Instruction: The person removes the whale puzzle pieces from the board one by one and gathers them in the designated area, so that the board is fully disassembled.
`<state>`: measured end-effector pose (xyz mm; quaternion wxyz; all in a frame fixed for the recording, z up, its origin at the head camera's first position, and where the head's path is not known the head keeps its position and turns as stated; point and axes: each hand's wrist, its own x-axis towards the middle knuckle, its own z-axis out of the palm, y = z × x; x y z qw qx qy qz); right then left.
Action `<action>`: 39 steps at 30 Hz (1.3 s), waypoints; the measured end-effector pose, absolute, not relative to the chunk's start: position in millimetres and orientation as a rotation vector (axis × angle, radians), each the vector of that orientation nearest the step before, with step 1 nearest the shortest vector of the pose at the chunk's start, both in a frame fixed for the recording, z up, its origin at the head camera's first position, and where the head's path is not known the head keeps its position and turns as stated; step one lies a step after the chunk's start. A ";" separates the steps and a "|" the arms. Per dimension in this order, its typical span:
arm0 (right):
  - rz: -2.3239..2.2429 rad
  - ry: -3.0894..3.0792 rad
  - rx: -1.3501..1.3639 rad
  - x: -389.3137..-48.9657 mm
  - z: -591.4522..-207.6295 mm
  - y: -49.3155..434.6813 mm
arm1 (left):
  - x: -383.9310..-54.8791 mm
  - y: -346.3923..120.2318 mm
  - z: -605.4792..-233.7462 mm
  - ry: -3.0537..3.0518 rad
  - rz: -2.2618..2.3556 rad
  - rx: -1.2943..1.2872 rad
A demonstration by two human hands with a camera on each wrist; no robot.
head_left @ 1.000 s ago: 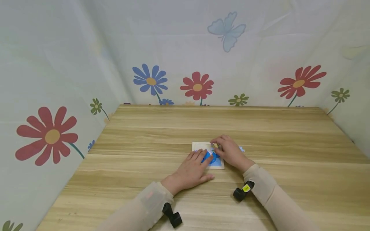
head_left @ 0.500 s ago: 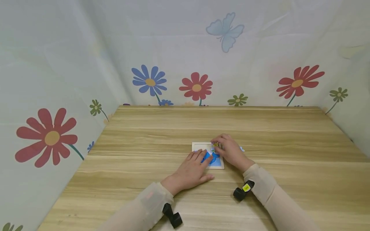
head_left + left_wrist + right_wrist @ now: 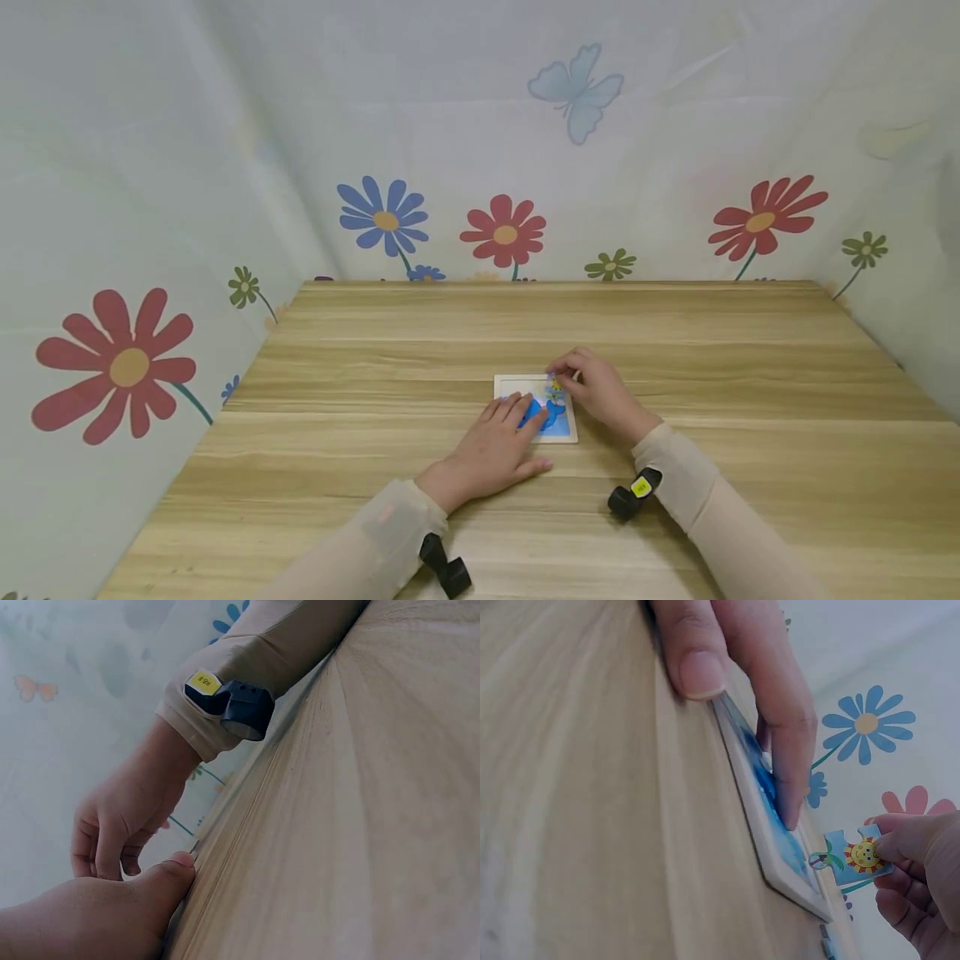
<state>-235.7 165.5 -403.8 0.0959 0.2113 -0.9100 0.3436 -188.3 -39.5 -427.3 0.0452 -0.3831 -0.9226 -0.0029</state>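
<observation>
A white-rimmed puzzle tray (image 3: 576, 429) lies on the table, with blue pieces that show a tail shape (image 3: 555, 414) in its lower right part. My left hand (image 3: 486, 450) rests on the tray, fingers spread and fairly straight over the blue pieces. Between the thumb and fingers of my right hand (image 3: 603, 398) is a puzzle piece (image 3: 859, 855) with a smiling yellow sunflower on light blue. It is tilted up above the tray's upper right part in the right wrist view. The left wrist view shows both hands, but the piece is hidden there.
Another puzzle piece (image 3: 827, 941) lies on the table beside the tray, partly out of the right wrist view. The wooden table (image 3: 375, 350) reaches back to a white flowered cloth (image 3: 450, 125). Black wrist cameras (image 3: 630, 497) sit on both forearms.
The sunflower piece has tilted and shifted slightly in my right hand's pinch. A light blue piece seen right of that hand earlier no longer shows. My left hand stays on the tray.
</observation>
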 end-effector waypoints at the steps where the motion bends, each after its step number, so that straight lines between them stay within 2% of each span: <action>1: 1.024 -2.699 0.633 -235.5 -402.1 166.1 | -188.3 -39.4 -427.6 -2.818 -0.009 -1.169; 17: 0.957 -2.700 0.626 -233.7 -371.2 192.4 | -190.0 -38.8 -428.2 -2.843 -0.009 -1.160; 39: 0.871 -2.833 0.533 -226.4 -373.7 238.0 | -188.4 -40.5 -429.5 -2.819 -0.012 -1.159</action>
